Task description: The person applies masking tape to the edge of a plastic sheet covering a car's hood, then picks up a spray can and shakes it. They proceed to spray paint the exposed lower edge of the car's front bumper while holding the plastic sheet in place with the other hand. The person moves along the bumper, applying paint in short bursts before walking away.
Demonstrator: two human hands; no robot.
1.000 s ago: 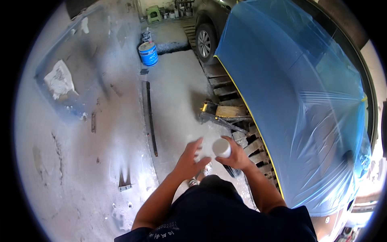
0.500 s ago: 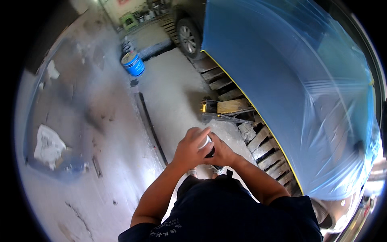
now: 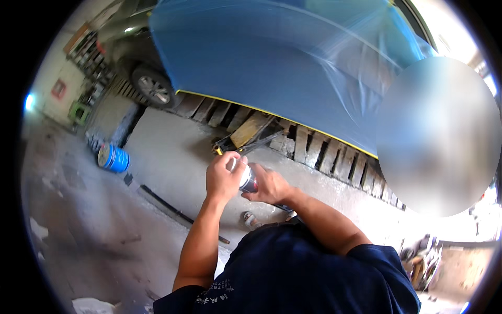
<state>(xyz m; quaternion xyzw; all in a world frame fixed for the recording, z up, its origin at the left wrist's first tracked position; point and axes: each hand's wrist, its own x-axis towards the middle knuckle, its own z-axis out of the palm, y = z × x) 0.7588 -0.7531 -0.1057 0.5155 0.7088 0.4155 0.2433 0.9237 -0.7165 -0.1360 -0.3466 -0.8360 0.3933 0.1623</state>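
Between my two hands, in front of my body, is a small cylindrical can (image 3: 247, 181) with a pale upper part and a dark, red-marked lower part. My left hand (image 3: 224, 177) is closed round its pale end. The fingers of my right hand (image 3: 270, 185) wrap the dark end from the other side. The can lies tilted, and my fingers cover much of it, so its exact kind cannot be made out.
A car under blue plastic film (image 3: 261, 57) edged with yellow tape stands ahead. Below it are wooden slats (image 3: 327, 157) and a jack-like metal frame with a wood block (image 3: 250, 131). A blue bucket (image 3: 116, 159) stands left. A blurred oval hides the right side.
My view has swung right, so the car now spans the top and the bucket sits lower left. Both hands remain on the can, and more of its dark end shows.
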